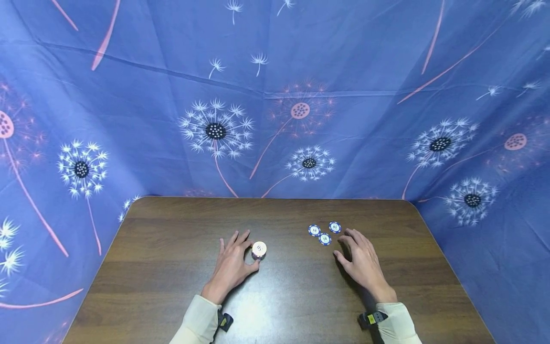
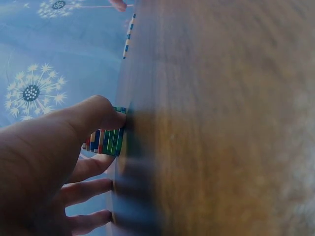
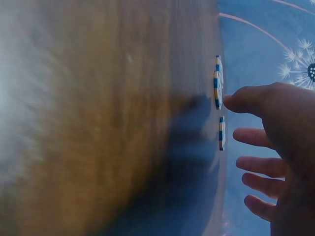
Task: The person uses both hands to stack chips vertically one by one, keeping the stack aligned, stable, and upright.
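A stack of poker chips (image 1: 259, 249) stands on the table left of centre, a pale chip marked 50 on top. My left hand (image 1: 230, 267) pinches it between thumb and forefinger, the other fingers spread out. In the left wrist view the stack's edges (image 2: 112, 141) show green, red, blue and pale bands. Three blue and white poker chips (image 1: 324, 239) marked 10 lie flat toward the back right. Beside them, my right hand (image 1: 362, 263) hovers with relaxed, parted fingers and holds nothing. Its thumb (image 3: 243, 100) overlaps the chips' side in the right wrist view.
The brown wooden table (image 1: 292, 296) has rounded far corners. A blue cloth (image 1: 266, 143) with dandelion prints hangs along its back and both sides. Each wrist wears a dark strap with a small device (image 1: 372, 319). A bright glare lies on the front of the table.
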Available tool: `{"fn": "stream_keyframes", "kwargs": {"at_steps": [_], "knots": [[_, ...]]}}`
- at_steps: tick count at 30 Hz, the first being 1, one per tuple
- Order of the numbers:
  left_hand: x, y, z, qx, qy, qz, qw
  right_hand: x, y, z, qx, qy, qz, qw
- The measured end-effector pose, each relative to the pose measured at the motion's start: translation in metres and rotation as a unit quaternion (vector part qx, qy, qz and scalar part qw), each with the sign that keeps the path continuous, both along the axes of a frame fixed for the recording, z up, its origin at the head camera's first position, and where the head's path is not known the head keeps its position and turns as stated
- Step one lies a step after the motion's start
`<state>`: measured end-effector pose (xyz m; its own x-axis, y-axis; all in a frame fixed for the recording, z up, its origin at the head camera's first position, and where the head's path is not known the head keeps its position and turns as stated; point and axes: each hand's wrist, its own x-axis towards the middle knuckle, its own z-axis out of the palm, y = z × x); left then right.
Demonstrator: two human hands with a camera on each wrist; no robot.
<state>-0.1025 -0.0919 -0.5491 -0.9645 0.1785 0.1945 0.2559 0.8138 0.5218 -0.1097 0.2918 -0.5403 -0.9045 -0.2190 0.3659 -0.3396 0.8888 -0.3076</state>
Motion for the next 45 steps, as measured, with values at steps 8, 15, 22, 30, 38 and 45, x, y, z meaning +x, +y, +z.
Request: {"fn": "stream_keyframes", "kwargs": {"at_steps": [8,15,22,30,38,45], "knots": [[-0.001,-0.001,-0.002,-0.002,0.001,-0.001,1.0000,-0.030,0.007,0.003,0.009,-0.004,0.003,0.9999],[-0.001,-0.001,-0.002,0.005,0.002,-0.004,1.0000,-0.050,0.011,0.011,0.030,-0.022,0.005,0.9993],[0.000,-0.002,-0.002,0.001,0.003,-0.002,1.0000,-0.065,0.010,0.014,0.039,-0.004,0.023,0.9990],[0.000,-0.001,-0.001,0.001,0.003,-0.002,1.0000,-0.074,0.011,0.017,0.059,-0.035,0.025,0.9973],[-0.001,-0.001,-0.002,0.003,-0.002,-0.002,1.0000,-0.079,0.011,0.017,0.076,-0.065,0.028,0.9946],[-0.001,-0.001,-0.002,0.002,0.004,-0.002,1.0000,-0.080,0.011,0.016,0.081,-0.084,0.020,0.9929]]}}
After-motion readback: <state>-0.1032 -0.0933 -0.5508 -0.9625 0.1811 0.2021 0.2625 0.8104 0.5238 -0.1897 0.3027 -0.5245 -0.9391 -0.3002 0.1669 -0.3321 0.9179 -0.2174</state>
